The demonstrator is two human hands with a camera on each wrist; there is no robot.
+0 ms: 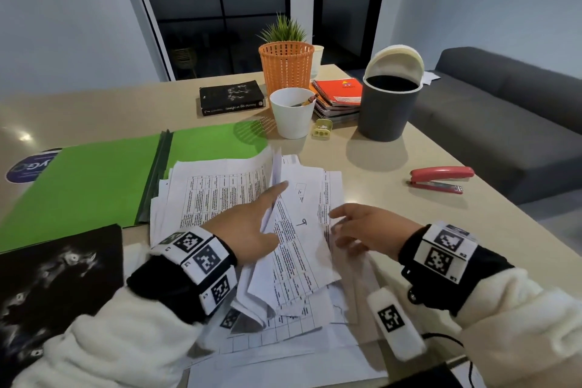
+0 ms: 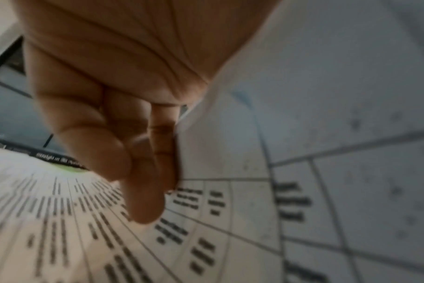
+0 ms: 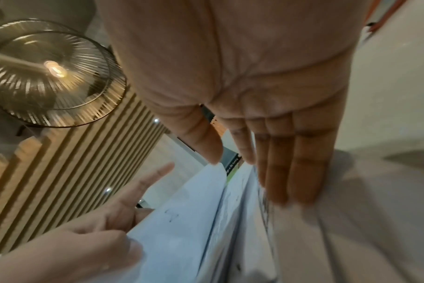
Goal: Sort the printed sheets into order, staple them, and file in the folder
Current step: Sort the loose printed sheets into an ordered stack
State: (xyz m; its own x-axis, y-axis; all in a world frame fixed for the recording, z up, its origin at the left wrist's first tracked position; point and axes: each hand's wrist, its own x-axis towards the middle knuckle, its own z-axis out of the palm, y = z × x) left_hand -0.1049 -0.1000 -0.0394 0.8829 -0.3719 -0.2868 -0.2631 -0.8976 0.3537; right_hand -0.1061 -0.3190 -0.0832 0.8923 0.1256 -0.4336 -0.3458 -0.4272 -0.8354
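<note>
A loose pile of printed sheets (image 1: 217,195) with tables on them lies on the table in front of me, partly over the open green folder (image 1: 94,186). My left hand (image 1: 258,224) pinches a sheaf (image 1: 299,255) lifted off the pile, thumb on its front, index finger straight along it. The left wrist view shows the fingers (image 2: 143,162) flat against a raised sheet (image 2: 327,153). My right hand (image 1: 352,227) is open, its straight fingers (image 3: 291,162) resting on the pile's right edge beside the sheaf (image 3: 177,229). A red stapler (image 1: 441,179) lies apart at the right.
Behind the papers stand a white cup of pencils (image 1: 291,113), a yellow sharpener (image 1: 322,128), a grey bin with its lid up (image 1: 389,107), an orange basket (image 1: 286,68), a black book (image 1: 231,98) and stacked notebooks (image 1: 338,94). A dark printed cover (image 1: 56,277) lies front left.
</note>
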